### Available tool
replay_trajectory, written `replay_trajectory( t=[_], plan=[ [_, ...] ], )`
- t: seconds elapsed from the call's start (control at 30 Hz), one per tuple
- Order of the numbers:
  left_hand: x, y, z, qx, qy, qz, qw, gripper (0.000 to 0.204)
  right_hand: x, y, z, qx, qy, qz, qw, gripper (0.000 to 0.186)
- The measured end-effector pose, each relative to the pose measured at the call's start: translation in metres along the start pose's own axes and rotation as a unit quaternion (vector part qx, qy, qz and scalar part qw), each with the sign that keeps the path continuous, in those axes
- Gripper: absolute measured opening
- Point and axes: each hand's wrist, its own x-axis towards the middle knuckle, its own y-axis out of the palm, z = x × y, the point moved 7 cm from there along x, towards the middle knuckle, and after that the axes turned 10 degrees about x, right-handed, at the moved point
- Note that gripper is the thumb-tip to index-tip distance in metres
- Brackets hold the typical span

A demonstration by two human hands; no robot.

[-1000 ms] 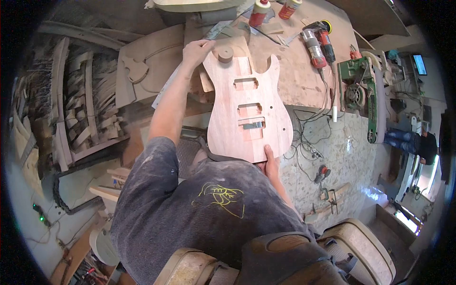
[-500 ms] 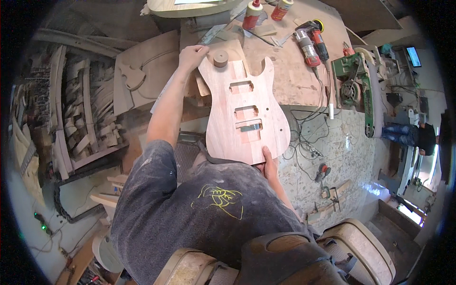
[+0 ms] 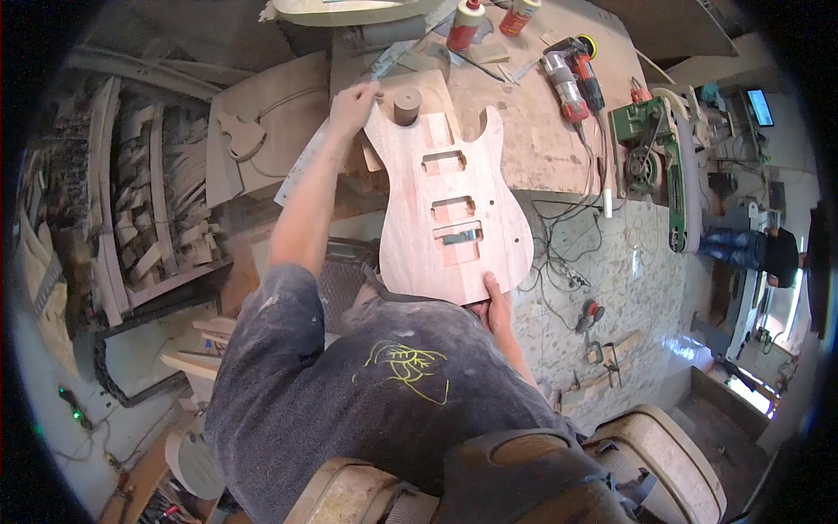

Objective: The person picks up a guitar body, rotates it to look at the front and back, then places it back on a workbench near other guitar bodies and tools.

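Across the tabletop [image 3: 532,140] edge: guitar body [image 3: 406,210], by a brown cylinder [image 3: 406,107]. Right hand [image 3: 499,313] pinches body's overhanging end between fingers; left hand [image 3: 353,106] at horn [image 3: 375,127], hold unclear. Slack right grip could tip it.

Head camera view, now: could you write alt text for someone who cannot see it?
A pale wooden guitar body with cut-out cavities is at the center, the right hand gripping its lower edge, the left hand at its upper-left horn near a round wooden block. Beyond is a workbench with bottles and power tools.
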Motion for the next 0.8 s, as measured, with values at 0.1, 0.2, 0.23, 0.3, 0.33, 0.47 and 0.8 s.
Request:
replay_trajectory(
  t=[0.1,0.2,0.23,0.3,0.33,0.47,0.8],
  plan=[
    [-0.019,0.015,0.011,-0.154,-0.138,-0.015,0.978,0.053,0.001,-0.012,0.003,0.025,0.004,0.02,0.999,0.063],
    [-0.037,0.005,0.008,-0.357,-0.116,-0.13,0.918,0.068,-0.004,-0.017,0.006,0.042,0.042,0.038,0.998,0.059],
    [-0.04,-0.003,-0.004,-0.407,-0.094,-0.119,0.901,0.072,-0.004,-0.021,0.007,0.04,0.043,0.037,0.998,0.059],
    [-0.054,-0.02,-0.031,-0.457,-0.063,-0.118,0.879,0.077,-0.004,-0.034,0.011,0.072,0.023,0.046,0.996,0.056],
    [-0.065,-0.028,-0.042,-0.455,-0.064,-0.122,0.88,0.077,0.001,-0.046,0.01,0.07,0.027,0.048,0.996,0.056],
    [-0.111,-0.056,-0.108,-0.575,0.035,-0.071,0.814,0.076,0.025,-0.094,0.032,0.014,0.032,0.048,0.998,0.051],
    [-0.181,-0.09,-0.218,-0.48,0.197,-0.151,0.841,0.049,0.052,-0.099,0.079,0.025,-0.044,0.175,0.983,0.055]
  ],
)
